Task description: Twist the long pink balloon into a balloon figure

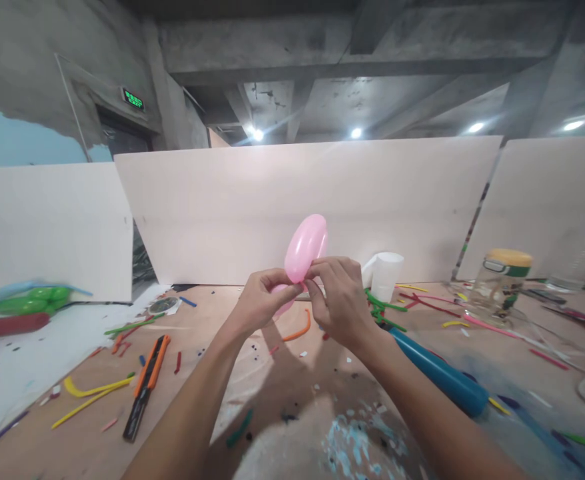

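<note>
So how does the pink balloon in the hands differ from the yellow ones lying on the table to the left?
The pink balloon is inflated and rounded; the yellow balloons lie flat, thin and limp. The pink balloon is held up above the table, pinched between the left hand and right hand; the yellow balloons rest untouched on the table beside an orange-and-black utility knife. Both look like long modelling balloons.

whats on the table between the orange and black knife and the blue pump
In the head view, between the knife and the blue pump: bare wood with balloon scraps, a curved orange balloon piece, and both forearms crossing above.
</note>
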Motion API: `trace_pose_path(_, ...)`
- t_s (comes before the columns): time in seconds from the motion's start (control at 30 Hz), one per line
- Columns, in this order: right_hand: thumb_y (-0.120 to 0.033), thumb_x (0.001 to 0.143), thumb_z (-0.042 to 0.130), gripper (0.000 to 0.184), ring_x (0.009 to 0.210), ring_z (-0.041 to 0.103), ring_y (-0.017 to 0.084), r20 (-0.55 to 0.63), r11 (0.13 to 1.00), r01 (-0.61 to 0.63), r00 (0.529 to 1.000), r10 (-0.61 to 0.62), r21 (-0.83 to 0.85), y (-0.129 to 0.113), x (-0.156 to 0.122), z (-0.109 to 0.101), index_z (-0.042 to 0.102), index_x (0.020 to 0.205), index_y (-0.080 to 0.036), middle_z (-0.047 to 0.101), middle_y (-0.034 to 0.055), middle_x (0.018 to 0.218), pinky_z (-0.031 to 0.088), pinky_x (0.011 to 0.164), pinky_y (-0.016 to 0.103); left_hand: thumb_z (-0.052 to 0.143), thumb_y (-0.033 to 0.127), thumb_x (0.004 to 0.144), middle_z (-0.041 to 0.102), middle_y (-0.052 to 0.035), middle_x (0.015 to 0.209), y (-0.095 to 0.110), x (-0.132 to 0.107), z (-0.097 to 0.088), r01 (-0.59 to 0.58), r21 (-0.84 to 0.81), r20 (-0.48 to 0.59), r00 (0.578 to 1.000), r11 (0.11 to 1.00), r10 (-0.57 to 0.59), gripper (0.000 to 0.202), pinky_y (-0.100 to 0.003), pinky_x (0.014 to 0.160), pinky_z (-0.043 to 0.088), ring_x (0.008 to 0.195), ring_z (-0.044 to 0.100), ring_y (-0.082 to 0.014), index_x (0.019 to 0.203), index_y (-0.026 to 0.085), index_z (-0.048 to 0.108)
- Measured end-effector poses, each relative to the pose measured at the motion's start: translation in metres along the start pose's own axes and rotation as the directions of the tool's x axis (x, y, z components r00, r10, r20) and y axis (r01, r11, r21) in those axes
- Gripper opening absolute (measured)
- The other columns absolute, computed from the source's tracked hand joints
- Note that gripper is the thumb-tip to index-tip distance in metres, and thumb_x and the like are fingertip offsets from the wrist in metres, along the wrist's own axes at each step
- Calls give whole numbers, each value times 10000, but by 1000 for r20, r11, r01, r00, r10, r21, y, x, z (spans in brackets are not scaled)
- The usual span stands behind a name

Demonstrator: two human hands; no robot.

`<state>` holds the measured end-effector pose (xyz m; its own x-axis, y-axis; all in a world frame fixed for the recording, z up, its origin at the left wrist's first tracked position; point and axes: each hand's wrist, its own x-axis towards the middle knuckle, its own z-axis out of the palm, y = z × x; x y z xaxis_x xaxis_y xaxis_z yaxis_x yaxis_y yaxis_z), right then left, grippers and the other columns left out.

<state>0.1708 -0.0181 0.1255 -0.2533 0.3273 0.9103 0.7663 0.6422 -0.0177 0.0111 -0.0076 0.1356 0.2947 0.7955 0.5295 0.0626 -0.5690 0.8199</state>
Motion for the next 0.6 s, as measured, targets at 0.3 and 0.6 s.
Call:
trace_pose_path(0.3,-161,809,520,73,974,502,244,-57,999,-42,997,43,27,-3,1,-1,548,864,-200,597,75,975,345,885,422,619,303,735,628,-27,734,-2,-2,7,-37,53,-67,997,998,40,200,-240,646,406,701,540,-151,809,132,692)
trace_pose_path(0.6,-369,711,646,659,1061,527,268,252,489,-518,823,510,702,-3,10,3,305,1263,-254,447,134,1261,483,810,444,597,243,744,602,-8,660,-2,0,-1,-53,-39,-79,996,998,50,131,-230,618,399,646,522,-129,743,130,663)
